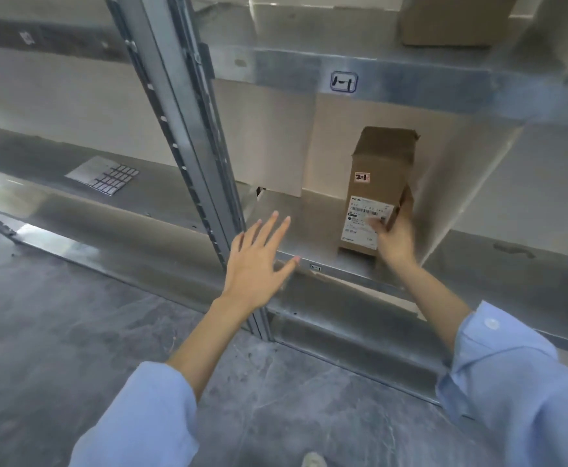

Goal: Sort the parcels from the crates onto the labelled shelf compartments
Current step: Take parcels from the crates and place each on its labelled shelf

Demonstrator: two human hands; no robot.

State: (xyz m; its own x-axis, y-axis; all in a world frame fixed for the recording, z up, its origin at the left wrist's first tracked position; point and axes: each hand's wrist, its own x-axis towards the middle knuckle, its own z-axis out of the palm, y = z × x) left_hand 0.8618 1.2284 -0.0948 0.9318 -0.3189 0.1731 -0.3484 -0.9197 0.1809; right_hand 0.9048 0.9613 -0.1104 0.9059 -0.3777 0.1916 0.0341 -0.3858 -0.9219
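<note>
Right hand [395, 239] around tall cardboard parcel [378, 190] on smooth metal shelf [309, 227]

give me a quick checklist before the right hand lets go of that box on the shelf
1. Brown box standing upright on the shelf floor: ok.
2. Right hand grip on the box's lower corner: ok.
3. Box tag reads 2-1; the beam label above reads 1-1; whether this is the right compartment: cannot tell.
4. Left hand open, clear of the box: ok.
5. Box set back from the shelf's front edge: ok.
</note>
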